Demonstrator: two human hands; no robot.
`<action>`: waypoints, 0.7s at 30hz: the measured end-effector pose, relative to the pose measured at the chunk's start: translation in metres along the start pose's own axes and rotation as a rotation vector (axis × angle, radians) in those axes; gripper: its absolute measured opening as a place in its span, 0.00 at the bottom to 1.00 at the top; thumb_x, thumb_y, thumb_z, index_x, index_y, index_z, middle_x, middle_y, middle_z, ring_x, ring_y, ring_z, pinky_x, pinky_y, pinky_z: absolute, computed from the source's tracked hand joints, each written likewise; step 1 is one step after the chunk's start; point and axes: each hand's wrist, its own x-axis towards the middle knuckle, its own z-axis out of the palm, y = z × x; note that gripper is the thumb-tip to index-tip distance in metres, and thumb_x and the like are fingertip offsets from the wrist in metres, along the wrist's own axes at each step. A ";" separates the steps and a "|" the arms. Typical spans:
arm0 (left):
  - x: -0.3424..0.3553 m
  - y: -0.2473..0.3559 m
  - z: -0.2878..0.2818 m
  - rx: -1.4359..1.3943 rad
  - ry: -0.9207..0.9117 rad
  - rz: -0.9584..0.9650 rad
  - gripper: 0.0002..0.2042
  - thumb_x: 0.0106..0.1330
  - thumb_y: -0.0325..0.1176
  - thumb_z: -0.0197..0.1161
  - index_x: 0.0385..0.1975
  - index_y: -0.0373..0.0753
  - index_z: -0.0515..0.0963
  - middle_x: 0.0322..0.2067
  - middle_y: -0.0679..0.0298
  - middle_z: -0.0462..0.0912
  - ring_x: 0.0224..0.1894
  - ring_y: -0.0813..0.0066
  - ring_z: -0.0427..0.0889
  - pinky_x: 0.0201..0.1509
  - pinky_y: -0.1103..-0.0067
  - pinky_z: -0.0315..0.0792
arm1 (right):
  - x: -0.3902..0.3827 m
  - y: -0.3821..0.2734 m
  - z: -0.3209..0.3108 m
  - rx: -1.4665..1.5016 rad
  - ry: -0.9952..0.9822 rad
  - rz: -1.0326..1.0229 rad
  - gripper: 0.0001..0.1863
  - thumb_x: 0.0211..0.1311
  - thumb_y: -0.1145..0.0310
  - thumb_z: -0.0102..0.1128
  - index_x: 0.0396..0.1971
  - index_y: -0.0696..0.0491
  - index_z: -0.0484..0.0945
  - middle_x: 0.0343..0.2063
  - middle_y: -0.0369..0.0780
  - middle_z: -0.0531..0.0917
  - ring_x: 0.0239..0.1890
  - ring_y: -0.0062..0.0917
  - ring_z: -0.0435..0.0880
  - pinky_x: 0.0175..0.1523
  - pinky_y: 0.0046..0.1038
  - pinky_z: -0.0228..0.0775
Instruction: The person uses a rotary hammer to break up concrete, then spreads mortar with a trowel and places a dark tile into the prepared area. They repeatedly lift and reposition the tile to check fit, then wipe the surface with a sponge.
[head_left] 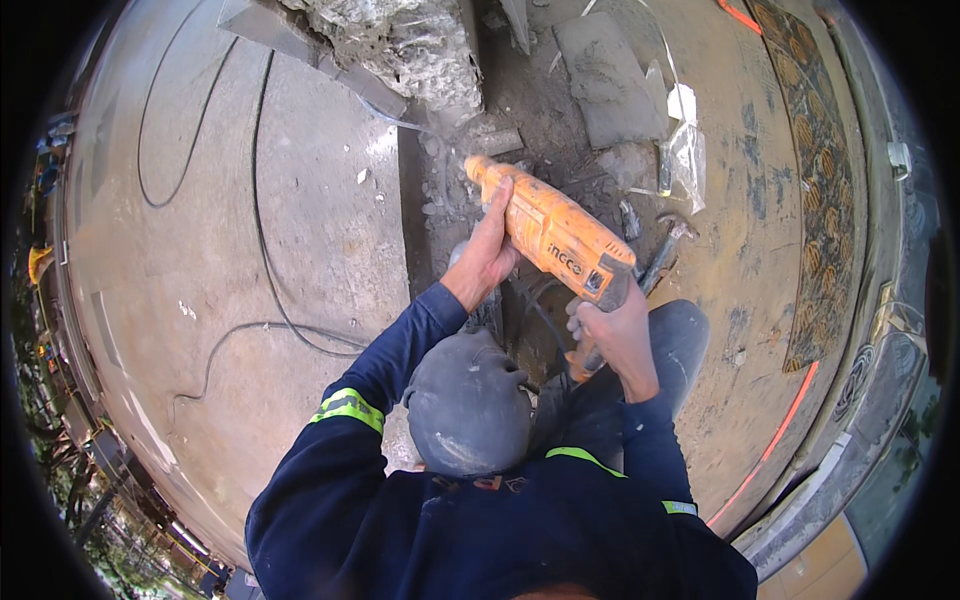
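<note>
An orange rotary hammer (560, 228), smeared with dust, slants across the middle with its front end toward the far left. My left hand (487, 247) is wrapped round the body near the front, thumb lying along its side. At the rear, my right hand (622, 335) closes on the handle; some of its fingers are hidden beneath. The tool's nose points at a broken strip of rubble (440, 180) beside a concrete edge, and I cannot make out a bit. Close to my right hand, a claw hammer (672, 240) lies on the ground.
A rough concrete block (400, 50) stands at the far side, near a flat broken slab (610, 80). Crumpled clear plastic (683, 165) lies right of it. A black cable (262, 200) loops over the left floor. A patterned mat (820, 200) runs along the right, beyond my bent knees.
</note>
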 end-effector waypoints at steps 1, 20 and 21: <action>-0.009 -0.006 -0.004 0.008 -0.030 -0.030 0.29 0.78 0.52 0.67 0.67 0.36 0.71 0.63 0.53 0.82 0.66 0.55 0.83 0.73 0.56 0.77 | -0.009 0.003 -0.005 0.002 0.030 0.049 0.23 0.61 0.82 0.58 0.57 0.62 0.74 0.32 0.43 0.87 0.27 0.24 0.87 0.31 0.26 0.82; 0.016 0.039 0.029 0.072 -0.117 -0.045 0.29 0.76 0.52 0.68 0.65 0.36 0.70 0.56 0.52 0.84 0.58 0.56 0.87 0.67 0.58 0.82 | 0.000 -0.007 0.055 -0.105 0.221 -0.285 0.32 0.57 0.82 0.62 0.64 0.63 0.70 0.47 0.44 0.86 0.37 0.22 0.85 0.42 0.26 0.78; 0.015 0.043 0.029 0.058 -0.127 -0.047 0.29 0.77 0.52 0.67 0.65 0.36 0.70 0.56 0.52 0.84 0.58 0.56 0.87 0.67 0.58 0.82 | 0.000 -0.014 0.057 -0.094 0.220 -0.251 0.32 0.56 0.81 0.64 0.63 0.64 0.70 0.48 0.46 0.86 0.43 0.25 0.86 0.49 0.28 0.78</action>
